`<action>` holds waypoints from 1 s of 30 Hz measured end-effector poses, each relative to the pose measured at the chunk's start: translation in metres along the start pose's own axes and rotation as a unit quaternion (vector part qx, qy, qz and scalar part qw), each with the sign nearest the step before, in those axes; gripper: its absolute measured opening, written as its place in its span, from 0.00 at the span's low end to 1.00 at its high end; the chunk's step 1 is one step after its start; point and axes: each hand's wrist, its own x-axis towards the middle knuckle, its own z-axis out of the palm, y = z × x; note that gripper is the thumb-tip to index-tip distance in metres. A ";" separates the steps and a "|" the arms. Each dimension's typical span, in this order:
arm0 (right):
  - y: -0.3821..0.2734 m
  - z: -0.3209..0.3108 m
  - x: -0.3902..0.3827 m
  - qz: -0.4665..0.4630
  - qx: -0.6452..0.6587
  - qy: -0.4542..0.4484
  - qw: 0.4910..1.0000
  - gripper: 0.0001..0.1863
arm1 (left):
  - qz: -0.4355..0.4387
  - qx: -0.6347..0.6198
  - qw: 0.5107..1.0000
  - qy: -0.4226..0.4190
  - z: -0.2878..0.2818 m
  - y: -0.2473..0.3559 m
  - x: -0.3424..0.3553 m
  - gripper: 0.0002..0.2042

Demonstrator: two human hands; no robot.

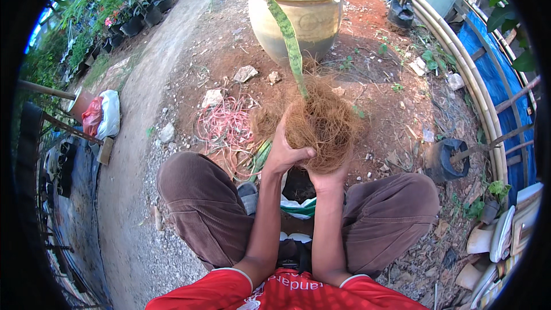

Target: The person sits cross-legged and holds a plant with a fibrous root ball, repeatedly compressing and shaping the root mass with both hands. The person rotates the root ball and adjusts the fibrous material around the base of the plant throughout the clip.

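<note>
Between my hands is a bundle of brown coconut fibre point(324, 123), held up in front of my knees. A single snake plant leaf point(287, 34), mottled green, rises from its top and leans left. My left hand point(287, 146) is wrapped against the bundle's left side, thumb across its front. My right hand point(332, 175) supports it from below and the right, with most of its fingers hidden by fibre. Whatever lies inside the bundle is covered. Beneath my wrists sits an open white and green sack point(298, 209) with dark material in it.
A large tan pot point(295, 17) stands ahead. Tangled pink and white string point(227, 123) lies on the soil to the left, near several stones. A black plant bag point(446, 159) and a bamboo rail point(459, 63) are at right. Potted plants point(132, 23) line the path's far left.
</note>
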 end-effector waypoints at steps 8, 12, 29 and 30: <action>0.017 -0.006 0.001 -0.146 -0.227 0.047 0.962 0.35 | 0.004 -0.128 0.986 0.106 0.020 -0.002 -0.005 0.33; 0.018 -0.014 0.008 -0.173 -0.297 0.040 0.938 0.36 | -0.026 -0.147 0.978 0.148 0.022 -0.001 -0.002 0.31; 0.020 -0.031 0.014 -0.084 -0.073 0.060 0.992 0.35 | -0.035 -0.077 0.992 0.093 0.005 -0.024 0.009 0.35; 0.022 -0.032 0.014 -0.083 -0.092 0.079 0.989 0.35 | -0.079 -0.159 0.978 0.105 0.008 -0.028 0.007 0.35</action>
